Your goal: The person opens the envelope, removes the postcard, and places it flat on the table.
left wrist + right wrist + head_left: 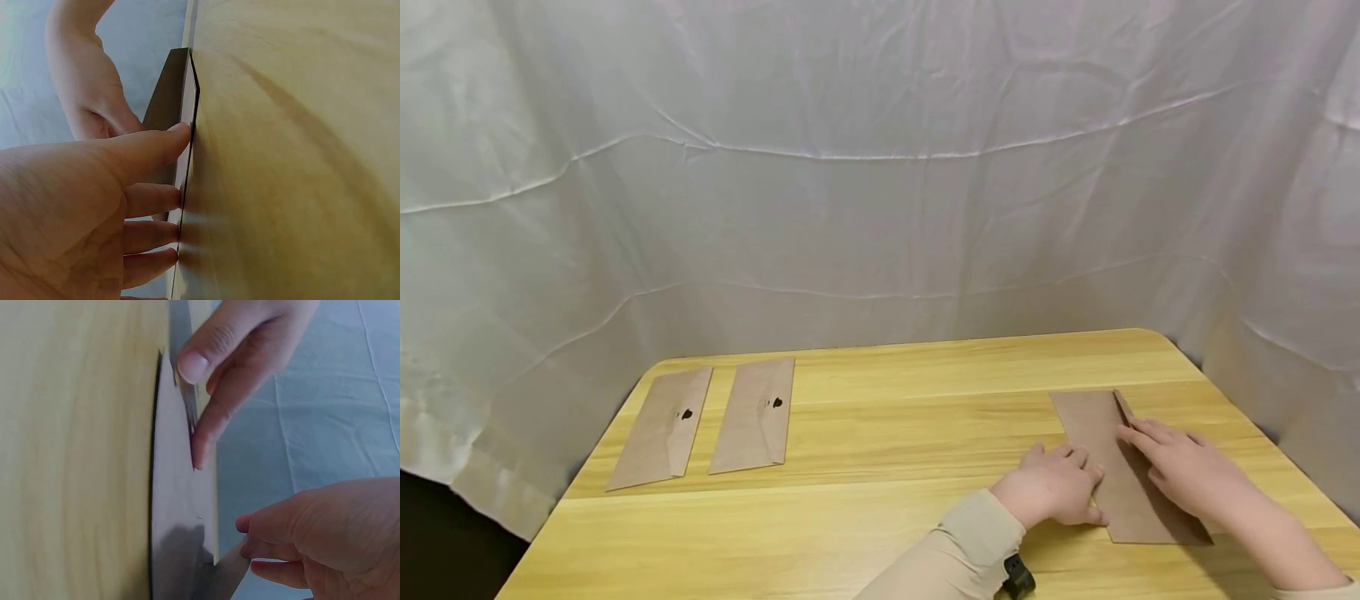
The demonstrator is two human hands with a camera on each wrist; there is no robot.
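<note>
A brown paper envelope (pixel 1093 442) lies at the right side of the table, its flap (pixel 226 572) raised along the right side. My left hand (pixel 1060 487) rests at the envelope's left edge, fingers spread and fairly straight. In the left wrist view, its thumb and fingertips (pixel 167 199) touch the paper along that edge. Over the raised flap, my right hand (pixel 1187 467) pinches the flap's edge between thumb and fingers. The right wrist view shows those fingertips (pixel 247 549) right at the flap, which stands angled up from the envelope body.
Two more brown envelopes lie side by side at the far left, one outermost (pixel 643 433) and one nearer the middle (pixel 741 425), both folded over with a small dark mark. The wooden table (pixel 910 425) has a pale curtain (pixel 880 217) hanging behind it and at its sides.
</note>
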